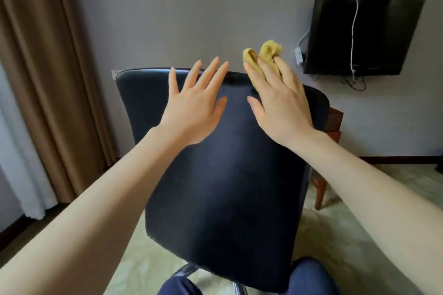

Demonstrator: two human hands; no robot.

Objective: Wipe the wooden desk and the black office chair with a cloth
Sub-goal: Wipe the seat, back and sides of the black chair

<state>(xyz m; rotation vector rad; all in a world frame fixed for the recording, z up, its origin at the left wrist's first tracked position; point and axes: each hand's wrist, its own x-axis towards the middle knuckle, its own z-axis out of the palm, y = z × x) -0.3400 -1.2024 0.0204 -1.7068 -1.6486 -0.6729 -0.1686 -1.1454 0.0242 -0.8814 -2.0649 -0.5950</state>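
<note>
Chair: the black office chair (215, 163) stands right in front of me. Its backrest faces me and is tilted, with the top edge away from me and the lower edge near my knees (311, 275).
Cloth: the yellow cloth (268, 49) sits at the backrest's top right corner, under my right fingers. It bunches up between them and pokes past their tips.
Backrest edges: the top edge runs across beneath the fingertips of both hands. The left side edge is bare, and the right side edge passes under my right wrist.
Right hand: my right hand (280, 108) is palm down with the fingers straight, and the cloth is tucked between and beneath them. I cannot tell whether it presses on the chair.
Left hand: my left hand (194, 112) is palm down over the upper middle of the backrest. Its fingers are spread and straight and hold nothing.
Arms: both are stretched forward, one on each side of the backrest.
Open room: pale floor (335, 235) shows to the left and right of the chair.
Bench: part of the wooden bench (334, 120) shows just behind the chair's right edge.
Beyond: a brown curtain (48, 79) hangs on the left, and a dark screen (371, 36) with cables is on the wall to the right.
</note>
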